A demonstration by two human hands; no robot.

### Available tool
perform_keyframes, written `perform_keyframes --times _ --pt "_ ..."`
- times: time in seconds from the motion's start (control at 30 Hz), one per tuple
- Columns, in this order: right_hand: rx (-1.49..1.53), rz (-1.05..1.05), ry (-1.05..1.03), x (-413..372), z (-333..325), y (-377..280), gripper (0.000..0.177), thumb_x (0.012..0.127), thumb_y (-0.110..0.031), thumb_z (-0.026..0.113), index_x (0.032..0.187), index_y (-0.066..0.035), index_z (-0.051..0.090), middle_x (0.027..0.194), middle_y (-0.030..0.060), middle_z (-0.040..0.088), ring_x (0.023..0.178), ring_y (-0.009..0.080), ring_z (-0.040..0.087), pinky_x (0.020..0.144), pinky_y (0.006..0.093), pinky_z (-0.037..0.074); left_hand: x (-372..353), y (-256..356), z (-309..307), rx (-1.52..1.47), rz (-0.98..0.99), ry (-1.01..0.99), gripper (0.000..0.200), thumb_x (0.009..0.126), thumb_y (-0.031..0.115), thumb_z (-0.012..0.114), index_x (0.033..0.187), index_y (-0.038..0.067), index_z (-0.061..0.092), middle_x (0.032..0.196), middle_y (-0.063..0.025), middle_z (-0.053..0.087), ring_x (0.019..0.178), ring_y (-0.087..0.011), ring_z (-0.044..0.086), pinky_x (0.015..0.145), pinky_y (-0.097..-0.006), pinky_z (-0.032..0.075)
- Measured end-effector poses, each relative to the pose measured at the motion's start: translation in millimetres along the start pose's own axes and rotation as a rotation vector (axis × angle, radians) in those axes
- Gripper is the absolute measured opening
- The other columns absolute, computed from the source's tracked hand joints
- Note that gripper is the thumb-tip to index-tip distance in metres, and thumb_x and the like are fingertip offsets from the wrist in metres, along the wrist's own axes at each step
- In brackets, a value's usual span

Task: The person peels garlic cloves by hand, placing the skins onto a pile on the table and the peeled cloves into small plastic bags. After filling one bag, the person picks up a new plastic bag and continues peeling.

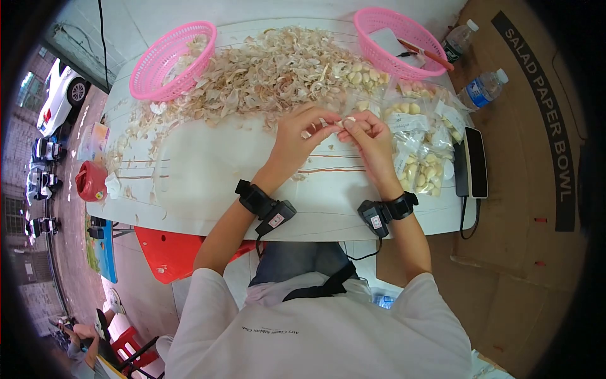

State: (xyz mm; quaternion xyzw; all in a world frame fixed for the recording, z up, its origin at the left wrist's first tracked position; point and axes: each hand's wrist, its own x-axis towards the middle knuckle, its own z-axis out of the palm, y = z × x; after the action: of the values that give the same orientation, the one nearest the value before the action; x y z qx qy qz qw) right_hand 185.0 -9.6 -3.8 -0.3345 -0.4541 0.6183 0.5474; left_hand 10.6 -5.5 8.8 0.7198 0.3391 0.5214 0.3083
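Note:
My left hand [304, 134] and my right hand [369, 140] meet over the table, fingertips closed in a pinch on a small pale garlic clove [344, 122]. Fingers hide most of the clove. Just beyond them spreads a large heap of dry garlic skins [268, 72]. Peeled garlic cloves [366, 76] lie loose at the right end of that heap. Near my right hand are clear plastic bags of peeled cloves [424, 174], several of them with white labels.
Pink baskets stand at the back left [140, 69] and back right [361, 28], the latter holding paper and a brown-handled tool. Water bottles [483, 88], a black device [472, 164] and a large cardboard box [517, 158] line the right. A red container [91, 181] sits left.

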Motion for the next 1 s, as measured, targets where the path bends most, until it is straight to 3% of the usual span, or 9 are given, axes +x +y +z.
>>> perform_keyframes --times 0.13,0.2,0.6,0.83,0.9,1.0 --pt "-0.076 -0.039 0.009 -0.9 3.1 -2.1 0.012 0.085 -0.004 0.063 0.095 0.002 0.06 0.09 0.0138 0.068 0.078 0.0165 0.066 0.073 0.027 0.055 -1.3 -3.9 0.3 0.011 -0.008 0.018 0.015 0.079 0.001 0.068 0.093 0.0 0.065 0.087 -0.006 0.064 0.066 -0.0086 0.06 0.056 -0.0221 0.049" --pt "-0.083 -0.054 0.014 -1.1 4.0 -2.3 0.012 0.085 -0.003 0.064 0.095 0.003 0.061 0.091 0.0141 0.068 0.079 0.0167 0.067 0.073 0.0273 0.055 -2.3 -3.2 0.7 -0.046 -0.133 0.054 0.009 0.081 0.001 0.066 0.09 0.0 0.064 0.085 -0.0057 0.065 0.068 -0.0099 0.062 0.056 -0.0227 0.05" --pt "-0.193 -0.11 0.026 0.0 3.0 -1.1 0.017 0.083 0.0 0.065 0.099 0.005 0.063 0.089 0.0138 0.068 0.078 0.0177 0.068 0.072 0.027 0.056 -3.3 -6.3 -0.2 -0.069 -0.199 0.055 0.007 0.082 -0.001 0.065 0.088 -0.001 0.062 0.083 -0.0054 0.065 0.072 -0.0114 0.065 0.061 -0.0233 0.053" --pt "-0.193 -0.116 0.013 -0.1 3.9 -1.5 0.017 0.084 -0.001 0.064 0.1 0.005 0.063 0.092 0.0131 0.068 0.079 0.0169 0.067 0.071 0.0258 0.055 0.2 -4.8 -1.1 -0.011 -0.137 0.017 0.015 0.08 0.001 0.066 0.095 -0.001 0.067 0.087 -0.0074 0.065 0.069 -0.0106 0.063 0.057 -0.0226 0.051" --pt "-0.197 -0.113 0.009 -0.5 4.8 -2.1 0.018 0.084 -0.001 0.064 0.101 0.005 0.062 0.092 0.0126 0.068 0.078 0.0161 0.067 0.071 0.0253 0.055 0.1 -6.9 -0.2 -0.018 -0.032 -0.007 0.017 0.079 0.002 0.067 0.097 -0.001 0.067 0.088 -0.0078 0.065 0.066 -0.0107 0.061 0.056 -0.0224 0.05" --pt "-0.194 -0.122 0.013 -0.2 6.3 -1.8 0.02 0.083 -0.001 0.065 0.102 0.004 0.062 0.09 0.0114 0.068 0.077 0.0135 0.066 0.069 0.0238 0.054 -1.3 -7.0 -0.8 -0.022 -0.067 -0.032 0.02 0.079 0.002 0.067 0.098 -0.001 0.067 0.09 -0.0081 0.064 0.069 -0.0117 0.062 0.058 -0.0225 0.05"
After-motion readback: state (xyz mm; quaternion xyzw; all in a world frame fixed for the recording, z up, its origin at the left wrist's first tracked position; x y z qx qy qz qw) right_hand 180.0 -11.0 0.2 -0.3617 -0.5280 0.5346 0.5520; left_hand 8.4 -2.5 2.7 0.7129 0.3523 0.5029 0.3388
